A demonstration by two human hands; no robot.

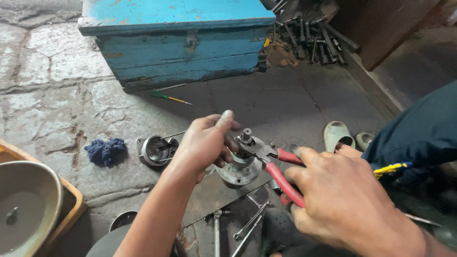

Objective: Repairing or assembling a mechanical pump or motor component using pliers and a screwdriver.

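Observation:
My left hand grips a round grey metal housing with a short shaft sticking up from its middle. My right hand is closed around the red handles of a pair of pliers. The pliers' metal jaws sit against the housing just below the shaft. Both hands hold the work above the dark stone floor.
A worn blue wooden box stands at the back, a green-handled screwdriver lying before it. A round metal part and blue rag lie left. Spanners lie below, a metal bowl at far left, rods at back right.

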